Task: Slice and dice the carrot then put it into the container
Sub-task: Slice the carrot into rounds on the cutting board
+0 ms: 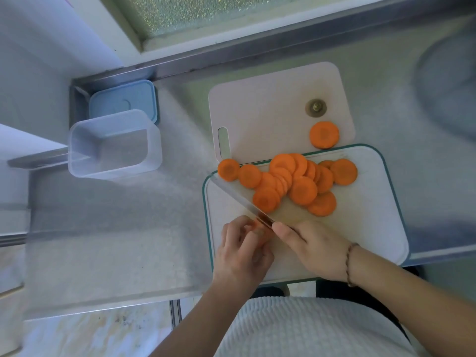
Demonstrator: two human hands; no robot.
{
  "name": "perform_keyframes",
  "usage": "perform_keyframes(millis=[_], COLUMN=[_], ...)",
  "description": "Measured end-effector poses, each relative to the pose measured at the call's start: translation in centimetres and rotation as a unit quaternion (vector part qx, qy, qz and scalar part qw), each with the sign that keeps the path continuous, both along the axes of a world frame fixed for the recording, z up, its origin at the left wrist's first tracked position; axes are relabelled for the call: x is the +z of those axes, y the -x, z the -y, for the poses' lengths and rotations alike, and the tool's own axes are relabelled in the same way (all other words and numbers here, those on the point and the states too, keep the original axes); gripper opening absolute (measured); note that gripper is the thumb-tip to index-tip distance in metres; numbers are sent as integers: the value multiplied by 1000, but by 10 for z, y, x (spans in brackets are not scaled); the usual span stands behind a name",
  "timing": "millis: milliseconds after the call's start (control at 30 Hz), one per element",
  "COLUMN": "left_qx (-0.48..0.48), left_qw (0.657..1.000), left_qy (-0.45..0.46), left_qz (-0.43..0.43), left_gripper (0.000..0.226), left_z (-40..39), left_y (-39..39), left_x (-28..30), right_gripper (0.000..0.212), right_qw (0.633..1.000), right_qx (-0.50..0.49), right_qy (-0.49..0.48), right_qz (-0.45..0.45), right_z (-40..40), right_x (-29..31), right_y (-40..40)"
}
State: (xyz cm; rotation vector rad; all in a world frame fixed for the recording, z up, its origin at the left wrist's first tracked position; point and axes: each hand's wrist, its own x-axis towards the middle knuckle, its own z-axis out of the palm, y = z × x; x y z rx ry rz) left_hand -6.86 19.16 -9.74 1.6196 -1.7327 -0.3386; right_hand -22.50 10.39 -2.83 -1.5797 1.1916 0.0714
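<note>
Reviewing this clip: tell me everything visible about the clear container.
The clear container is a rectangular tub of translucent, plastic-looking material with rounded corners. It stands upright and open, with nothing visible inside. It sits on the metal counter, left of the cutting boards and clear of both hands. Its far edge overlaps the blue lid lying behind it.

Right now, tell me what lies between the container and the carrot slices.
Head view: only bare steel counter lies between the container and the carrot slices.

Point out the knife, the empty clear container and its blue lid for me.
knife (pixel 239 195), head view, middle of the blade
container (pixel 113 148), head view, inside floor
blue lid (pixel 121 99), head view, top surface
</note>
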Motion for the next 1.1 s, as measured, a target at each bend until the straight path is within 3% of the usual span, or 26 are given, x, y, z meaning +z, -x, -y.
perform_keyframes(millis=[200, 300, 433, 567, 800, 1100], left_qx=[15, 18, 22, 27, 30, 27], left_qw=[1000, 1000, 1000, 999, 999, 999], left_qy=[-4, -6, -8, -24, -24, -14], left_qz=[-4, -10, -10, -18, -23, -20], left_gripper=[56, 50, 50, 54, 50, 48], left_z=[0, -1, -2, -3, -2, -1], left_y=[-3, -6, -4, -4, -4, -3], left_x=[2, 2, 4, 2, 0, -3], right_gripper=[57, 52, 57, 51, 69, 59], right_qw=[992, 993, 999, 1000, 1000, 1000], right_qx=[-89, -62, 3, 8, 9, 20], right_qy=[-78, -86, -25, 1, 22, -9], right_qz=[47, 51, 22, -1, 10, -20], right_z=[9, 4, -14, -25, -29, -29], right_x=[38, 46, 39, 40, 37, 40], right_y=[15, 25, 33, 36, 39, 37])
